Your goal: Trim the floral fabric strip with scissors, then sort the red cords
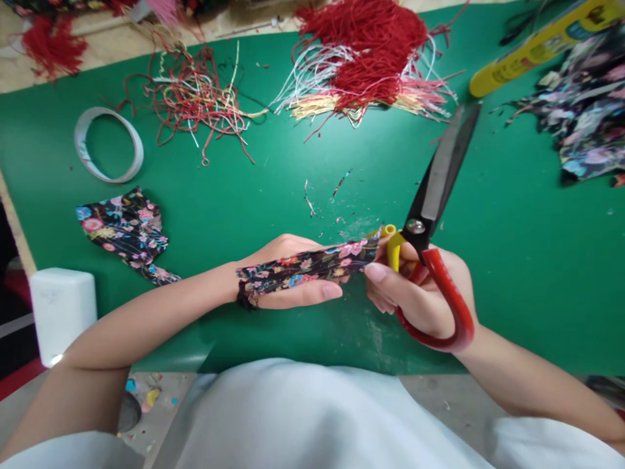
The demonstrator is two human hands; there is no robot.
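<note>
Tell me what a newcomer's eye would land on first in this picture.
Probably the large, red-handled metal scissors in the right hand, blades pointing away from the person. Next, perhaps the heap of bright red cords on the far part of the green tabletop, then the black floral fabric strip along the left hand.

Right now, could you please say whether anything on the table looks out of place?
Yes: the thread pile lies in a tangle, looser than the red bundle beside it, and small scraps litter the table beyond the fabric strip.
</note>
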